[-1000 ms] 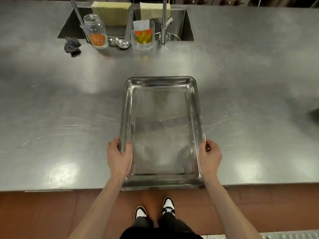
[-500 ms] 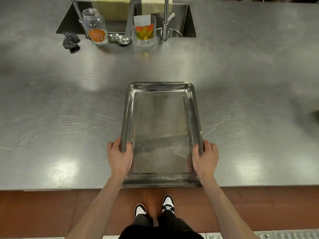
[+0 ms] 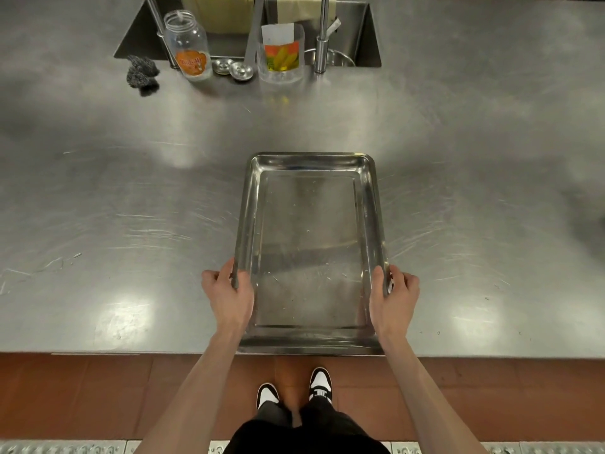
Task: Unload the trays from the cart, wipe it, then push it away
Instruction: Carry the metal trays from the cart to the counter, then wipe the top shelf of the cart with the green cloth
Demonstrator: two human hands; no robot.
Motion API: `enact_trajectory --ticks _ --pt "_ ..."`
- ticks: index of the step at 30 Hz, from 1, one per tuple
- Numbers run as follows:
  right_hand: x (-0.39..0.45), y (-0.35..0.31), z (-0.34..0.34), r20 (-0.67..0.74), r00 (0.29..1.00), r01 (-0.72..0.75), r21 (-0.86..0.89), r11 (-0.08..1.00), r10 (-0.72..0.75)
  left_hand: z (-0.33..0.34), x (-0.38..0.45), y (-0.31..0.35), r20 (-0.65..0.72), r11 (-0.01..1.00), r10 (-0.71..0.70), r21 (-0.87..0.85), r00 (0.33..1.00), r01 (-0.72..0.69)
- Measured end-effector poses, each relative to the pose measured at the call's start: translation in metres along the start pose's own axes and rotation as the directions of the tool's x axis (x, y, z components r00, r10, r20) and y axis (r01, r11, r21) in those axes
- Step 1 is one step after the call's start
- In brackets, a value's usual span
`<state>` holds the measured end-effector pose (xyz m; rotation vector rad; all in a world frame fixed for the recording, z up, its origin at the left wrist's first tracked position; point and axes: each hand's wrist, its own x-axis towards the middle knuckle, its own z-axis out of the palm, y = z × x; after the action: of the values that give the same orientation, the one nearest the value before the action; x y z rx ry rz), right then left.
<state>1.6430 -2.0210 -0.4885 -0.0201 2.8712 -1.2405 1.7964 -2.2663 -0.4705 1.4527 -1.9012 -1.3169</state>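
A shiny rectangular steel tray (image 3: 311,165) lies lengthwise on the steel counter (image 3: 131,224), its near end at the counter's front edge. My left hand (image 3: 227,296) grips the tray's left rim near the front, thumb over the rim. On the opposite rim my right hand (image 3: 393,298) holds the tray the same way. The tray is empty apart from small specks. No cart is in view.
At the back are a sink (image 3: 363,37) with a tap (image 3: 322,34), a glass jar (image 3: 188,44), a clear container with a colourful pouch (image 3: 281,54), two small metal lids (image 3: 234,68) and a dark steel scourer (image 3: 142,73). Red floor tiles lie below the counter edge.
The tray has come lower, from tilted with its near end past the counter edge to flat on the counter. Both hands stay on its rims.
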Motion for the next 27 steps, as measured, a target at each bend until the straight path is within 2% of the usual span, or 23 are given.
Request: enact_trajectory --ticks 8,12,15,18,21,24,27 --pt "0.005 -0.001 0.000 -0.007 0.999 -0.047 0.074 0.996 0.048 -0.004 0.004 -0.003 0.082 1.000 -0.013 -0.015 0.997 0.014" --pt "0.012 -0.007 -0.006 0.031 0.994 -0.111 0.199 0.974 0.107 -0.016 0.007 0.003 0.155 0.998 -0.019 -0.053 0.988 0.028" --pt "0.009 -0.017 -0.017 0.033 0.996 -0.090 0.322 0.942 0.084 -0.033 -0.001 0.014 0.113 0.990 0.038 -0.136 0.993 -0.022" --pt "0.007 -0.034 -0.032 0.002 0.999 0.031 0.378 0.925 -0.034 -0.050 -0.007 0.038 0.042 0.965 0.168 -0.212 0.985 -0.156" --pt "0.014 -0.069 -0.051 -0.038 0.979 0.193 0.473 0.860 -0.199 -0.070 -0.011 0.074 -0.060 0.922 0.265 -0.276 0.962 -0.271" --pt "0.025 -0.122 -0.068 -0.083 0.924 0.344 0.602 0.721 -0.372 -0.093 -0.010 0.112 -0.178 0.856 0.339 -0.349 0.924 -0.381" --pt "0.036 -0.185 -0.081 -0.140 0.835 0.463 0.700 0.543 -0.532 -0.122 -0.009 0.150 -0.314 0.791 0.384 -0.374 0.868 -0.485"
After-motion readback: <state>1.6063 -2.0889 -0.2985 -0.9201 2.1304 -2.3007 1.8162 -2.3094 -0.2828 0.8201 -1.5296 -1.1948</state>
